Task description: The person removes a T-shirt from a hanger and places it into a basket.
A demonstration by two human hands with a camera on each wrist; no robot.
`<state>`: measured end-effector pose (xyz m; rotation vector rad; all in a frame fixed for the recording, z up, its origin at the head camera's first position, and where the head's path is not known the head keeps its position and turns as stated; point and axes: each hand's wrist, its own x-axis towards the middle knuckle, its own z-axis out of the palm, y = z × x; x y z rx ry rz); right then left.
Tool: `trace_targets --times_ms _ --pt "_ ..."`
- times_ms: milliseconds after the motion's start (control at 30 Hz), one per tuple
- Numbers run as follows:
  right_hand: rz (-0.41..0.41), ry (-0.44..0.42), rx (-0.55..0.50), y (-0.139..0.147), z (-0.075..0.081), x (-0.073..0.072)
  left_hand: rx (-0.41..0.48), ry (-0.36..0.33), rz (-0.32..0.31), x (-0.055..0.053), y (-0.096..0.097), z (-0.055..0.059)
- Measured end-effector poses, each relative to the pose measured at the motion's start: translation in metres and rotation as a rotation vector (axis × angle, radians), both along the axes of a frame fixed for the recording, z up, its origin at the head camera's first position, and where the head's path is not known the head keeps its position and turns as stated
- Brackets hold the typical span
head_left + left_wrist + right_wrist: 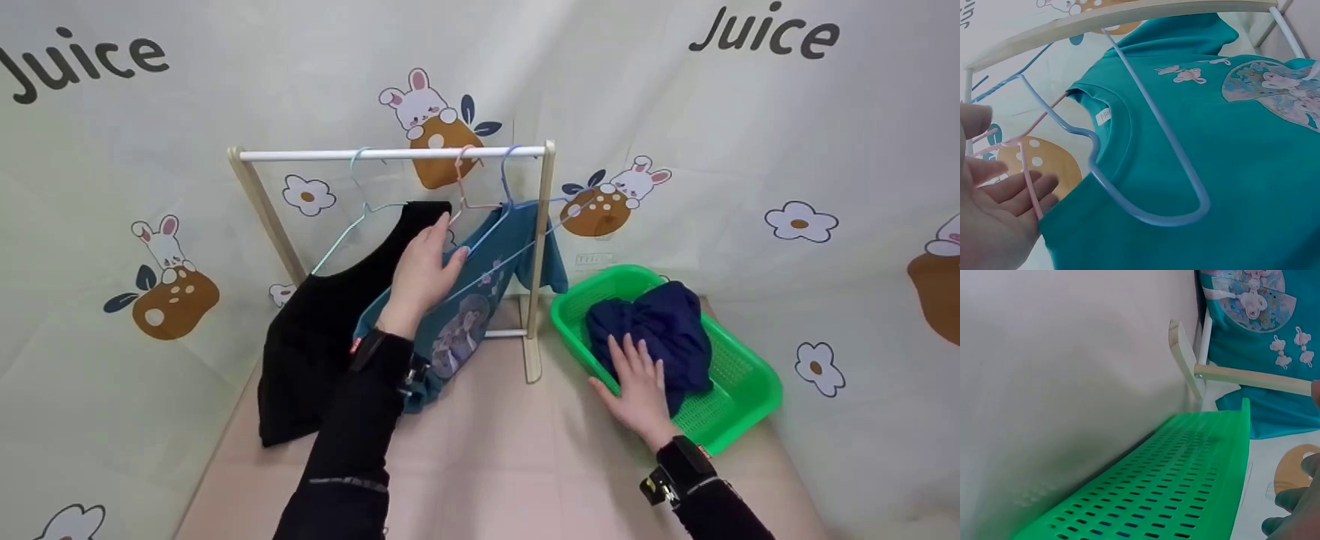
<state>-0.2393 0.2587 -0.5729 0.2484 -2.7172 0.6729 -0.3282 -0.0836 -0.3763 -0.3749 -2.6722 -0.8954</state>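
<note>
A teal T-shirt with a printed front hangs on a pink hanger. In front of it hangs a bare blue hanger. My left hand is at the shirt's collar, fingers extended; in the left wrist view, the fingers lie by the pink hanger's arm, and firm contact cannot be told. To the left, a black garment hangs on a mint hanger. My right hand is spread over dark blue cloth bunched in a green basket.
A small clothes rack with a white rail and wooden posts stands on the beige tabletop, left of the basket. Printed curtain surrounds the table behind and at the sides.
</note>
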Motion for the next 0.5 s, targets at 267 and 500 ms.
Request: trace_targets --times_ms 267,500 --pt "0.042 0.068 0.002 -0.012 0.000 0.003 0.152 -0.042 -0.002 -0.005 0.002 0.003" --pt "0.074 0.060 -0.017 -0.018 0.003 0.003 0.235 0.046 0.046 -0.001 -0.001 0.012"
